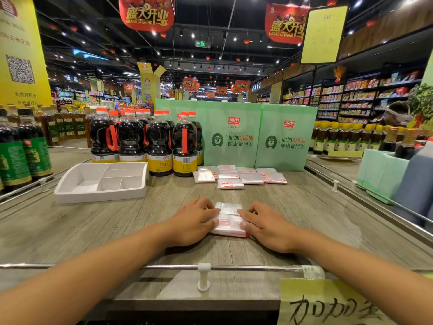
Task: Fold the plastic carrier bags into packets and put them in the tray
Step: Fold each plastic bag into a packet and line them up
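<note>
A folded clear plastic carrier bag with red print lies on the wooden counter between my hands. My left hand presses flat on its left edge, fingers straight. On the bag's right edge, my right hand presses down with straight fingers too. A white divided tray stands at the left, further back; its compartments look empty. Several folded bag packets lie in a group at the back of the counter, in front of the green boxes.
Dark sauce bottles with orange caps stand behind the tray. Two green cartons stand at the back. A metal rail with a white post runs along the front edge. A yellow handwritten sign sits at the lower right.
</note>
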The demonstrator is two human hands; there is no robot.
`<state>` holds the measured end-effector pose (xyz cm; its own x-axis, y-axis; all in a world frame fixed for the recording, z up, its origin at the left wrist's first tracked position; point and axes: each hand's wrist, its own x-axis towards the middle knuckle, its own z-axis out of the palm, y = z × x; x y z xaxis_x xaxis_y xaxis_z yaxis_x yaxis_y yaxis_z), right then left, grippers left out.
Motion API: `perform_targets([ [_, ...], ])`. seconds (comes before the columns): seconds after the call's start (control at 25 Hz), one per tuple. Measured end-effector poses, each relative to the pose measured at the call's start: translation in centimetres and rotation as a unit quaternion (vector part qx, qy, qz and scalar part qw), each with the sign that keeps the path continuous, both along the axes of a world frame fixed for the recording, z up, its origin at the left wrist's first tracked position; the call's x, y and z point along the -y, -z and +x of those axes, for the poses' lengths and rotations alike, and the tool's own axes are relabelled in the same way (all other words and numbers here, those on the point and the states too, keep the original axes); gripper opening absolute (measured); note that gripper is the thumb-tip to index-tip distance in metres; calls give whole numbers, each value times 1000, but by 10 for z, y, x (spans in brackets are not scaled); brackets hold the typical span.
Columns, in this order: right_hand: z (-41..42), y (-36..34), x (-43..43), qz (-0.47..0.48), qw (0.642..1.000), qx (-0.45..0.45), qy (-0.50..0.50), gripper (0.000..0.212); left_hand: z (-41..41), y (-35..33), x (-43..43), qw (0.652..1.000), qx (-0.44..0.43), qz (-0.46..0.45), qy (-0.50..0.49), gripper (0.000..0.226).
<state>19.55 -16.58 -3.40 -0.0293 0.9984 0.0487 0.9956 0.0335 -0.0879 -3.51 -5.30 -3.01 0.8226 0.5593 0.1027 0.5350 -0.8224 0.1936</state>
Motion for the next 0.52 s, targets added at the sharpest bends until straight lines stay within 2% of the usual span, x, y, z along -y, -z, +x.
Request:
perform_targets([
  [0.24, -6, -4, 7, -75, 997, -6, -1, 70, 1, 0, 3, 996, -69, -51, 4, 60],
  [0.52, -3, -1, -1, -130, 991, 7, 15, 79, 2, -2, -3, 985, -162, -53, -6, 65],
])
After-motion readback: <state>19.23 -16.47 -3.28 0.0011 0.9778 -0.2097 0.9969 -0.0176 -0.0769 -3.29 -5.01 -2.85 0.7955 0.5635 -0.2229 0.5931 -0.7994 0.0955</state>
